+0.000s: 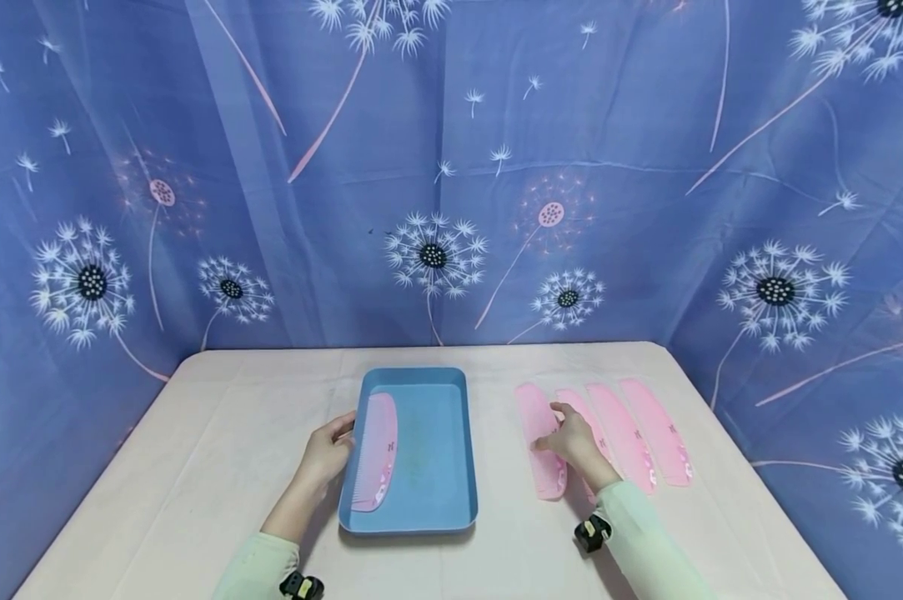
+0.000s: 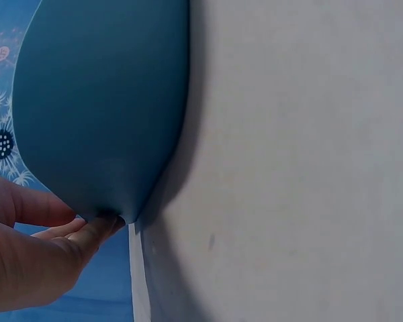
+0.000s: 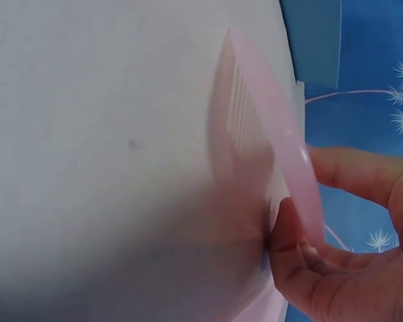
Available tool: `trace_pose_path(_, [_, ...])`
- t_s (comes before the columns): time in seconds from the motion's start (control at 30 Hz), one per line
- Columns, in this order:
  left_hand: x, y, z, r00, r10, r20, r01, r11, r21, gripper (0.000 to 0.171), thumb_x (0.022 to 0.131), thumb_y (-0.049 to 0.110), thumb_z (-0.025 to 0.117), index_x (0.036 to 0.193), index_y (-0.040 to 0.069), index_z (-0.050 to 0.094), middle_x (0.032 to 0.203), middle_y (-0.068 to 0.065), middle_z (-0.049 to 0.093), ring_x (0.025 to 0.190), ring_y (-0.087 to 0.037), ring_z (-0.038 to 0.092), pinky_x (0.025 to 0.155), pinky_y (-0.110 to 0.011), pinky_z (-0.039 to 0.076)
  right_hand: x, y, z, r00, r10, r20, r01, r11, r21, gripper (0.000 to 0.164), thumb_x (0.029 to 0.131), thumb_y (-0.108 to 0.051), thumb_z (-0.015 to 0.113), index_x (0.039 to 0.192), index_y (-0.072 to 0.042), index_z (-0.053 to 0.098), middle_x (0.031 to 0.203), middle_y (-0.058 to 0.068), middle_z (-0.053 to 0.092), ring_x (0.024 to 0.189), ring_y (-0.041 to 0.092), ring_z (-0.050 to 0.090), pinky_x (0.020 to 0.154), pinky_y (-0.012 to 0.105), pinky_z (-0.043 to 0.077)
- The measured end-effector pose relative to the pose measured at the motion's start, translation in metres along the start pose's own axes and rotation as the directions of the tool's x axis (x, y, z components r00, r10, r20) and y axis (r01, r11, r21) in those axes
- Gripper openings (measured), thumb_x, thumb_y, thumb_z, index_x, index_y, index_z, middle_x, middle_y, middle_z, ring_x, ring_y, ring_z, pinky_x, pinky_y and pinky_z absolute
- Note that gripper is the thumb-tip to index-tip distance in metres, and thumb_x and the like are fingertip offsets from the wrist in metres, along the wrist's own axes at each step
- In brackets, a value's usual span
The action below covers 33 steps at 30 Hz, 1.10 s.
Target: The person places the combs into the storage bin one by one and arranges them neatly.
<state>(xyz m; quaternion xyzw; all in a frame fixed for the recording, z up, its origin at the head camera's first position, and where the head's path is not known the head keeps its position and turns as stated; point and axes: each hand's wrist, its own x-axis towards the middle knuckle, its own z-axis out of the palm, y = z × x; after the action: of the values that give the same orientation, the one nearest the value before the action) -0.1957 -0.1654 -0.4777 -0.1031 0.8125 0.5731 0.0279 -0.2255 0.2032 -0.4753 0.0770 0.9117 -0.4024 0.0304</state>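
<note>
Plastic combs (image 1: 535,414) (semi-transl. w/ glossy spots), smooth plastic tray (image 1: 438,450), matt tbl cover (image 1: 188,483), creased cloth curtain (image 1: 331,250)

Left fingers (image 1: 342,424) on blue tray (image 1: 438,450) with pink comb (image 1: 377,454) inside, right fingers (image 1: 564,409) around another comb (image 1: 535,419) beside three combs (image 1: 619,423)

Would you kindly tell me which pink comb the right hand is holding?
The leftmost comb of the four outside the tray; the right hand pinches only that one.

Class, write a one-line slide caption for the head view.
Left hand grips a blue tray holding one pink comb; right hand grasps a second comb beside three more combs.
</note>
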Motion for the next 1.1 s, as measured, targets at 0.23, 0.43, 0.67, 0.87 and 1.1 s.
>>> trace_pose_path(0.23, [-0.001, 0.002, -0.001, 1.0, 0.007, 0.002, -0.007, 1.0, 0.0, 0.05, 0.092, -0.003, 0.043, 0.142, -0.003, 0.042, 0.14, -0.028, 0.045, 0.128, -0.044, 0.044, 0.104, -0.049, 0.041, -0.002, 0.0, -0.003, 1.0, -0.017, 0.001, 0.016, 0.986, 0.169, 0.061, 0.075, 0.009, 0.065, 0.133, 0.01, 0.046, 0.078, 0.011, 0.054, 0.067, 0.016, 0.051, 0.056, 0.023, 0.049])
trace_pose_path(0.43, [-0.001, 0.003, -0.001, 1.0, 0.005, 0.004, -0.005, 1.0, 0.001, 0.05, 0.092, -0.004, 0.043, 0.142, -0.004, 0.041, 0.139, -0.029, 0.045, 0.127, -0.044, 0.044, 0.104, -0.049, 0.041, 0.0, 0.0, -0.004, 1.0, 0.013, 0.02, -0.018, 0.963, 0.268, 0.058, 0.077, 0.01, 0.064, 0.133, 0.008, 0.048, 0.078, 0.011, 0.059, 0.065, 0.013, 0.054, 0.057, 0.02, 0.05])
trace_pose_path(0.67, [-0.001, 0.005, 0.0, 1.0, -0.005, 0.002, 0.005, 1.0, -0.002, 0.049, 0.092, -0.003, 0.043, 0.142, -0.003, 0.041, 0.14, -0.027, 0.045, 0.129, -0.043, 0.043, 0.105, -0.049, 0.041, 0.0, -0.001, -0.003, 0.999, 0.026, 0.019, -0.031, 0.95, 0.311, 0.057, 0.078, 0.008, 0.065, 0.132, 0.006, 0.05, 0.078, 0.007, 0.058, 0.067, 0.011, 0.053, 0.059, 0.02, 0.049])
trace_pose_path(0.87, [-0.002, 0.004, 0.0, 1.0, -0.007, 0.005, 0.007, 1.0, -0.004, 0.05, 0.092, -0.004, 0.044, 0.141, -0.003, 0.042, 0.14, -0.027, 0.045, 0.129, -0.043, 0.042, 0.105, -0.049, 0.04, 0.0, -0.004, -0.004, 0.999, 0.028, 0.035, -0.038, 0.939, 0.341, 0.056, 0.079, 0.008, 0.065, 0.133, 0.005, 0.049, 0.075, 0.004, 0.057, 0.061, 0.008, 0.05, 0.053, 0.018, 0.046])
trace_pose_path(1.1, [-0.002, 0.003, 0.0, 1.0, -0.001, -0.003, 0.001, 1.0, 0.004, 0.049, 0.092, -0.004, 0.043, 0.141, -0.003, 0.042, 0.139, -0.028, 0.046, 0.128, -0.044, 0.043, 0.105, -0.049, 0.041, 0.0, -0.011, -0.006, 0.998, 0.028, 0.049, -0.044, 0.927, 0.373, 0.055, 0.081, 0.009, 0.063, 0.134, 0.004, 0.048, 0.076, 0.003, 0.057, 0.054, 0.006, 0.047, 0.047, 0.017, 0.044])
